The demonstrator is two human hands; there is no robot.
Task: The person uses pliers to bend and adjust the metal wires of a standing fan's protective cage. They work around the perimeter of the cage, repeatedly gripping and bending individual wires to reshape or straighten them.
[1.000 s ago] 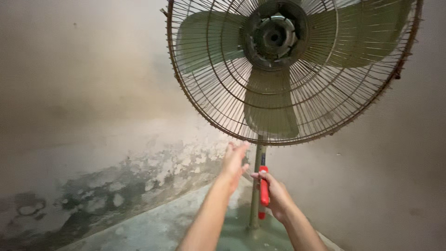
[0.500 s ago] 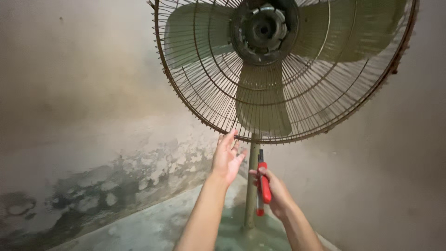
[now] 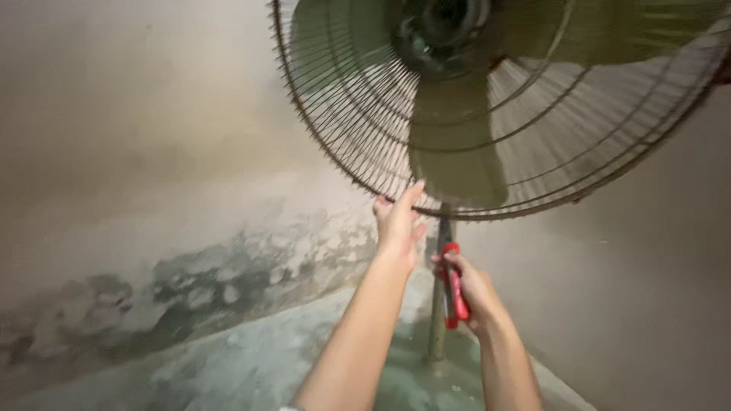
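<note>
Where the round wire guard (image 3: 365, 144) of the pedestal fan curves down to its lowest edge, the left hand (image 3: 397, 224) reaches up with its fingers stretched out and close together, the fingertips touching the rusty rim just left of the pole (image 3: 438, 304). The right hand (image 3: 468, 289) sits lower, just beside the pole, curled shut around a red-handled tool (image 3: 454, 285); the tool's working end is hidden, so I cannot tell what kind it is. The two hands are near each other, with the pole between them.

The fan stands hard in a corner: one stained wall (image 3: 152, 152) runs off to the left with dark mouldy patches low down, and a second wall closes in behind on the right. The guard's right edge runs out of view, close to that wall. To the left of the guard there is open room along the wall and over the greenish floor (image 3: 251, 365).

Counted: one fan, one pole, one red tool, two hands, and three blades (image 3: 457, 152) behind the wires, pale green and dusty.
</note>
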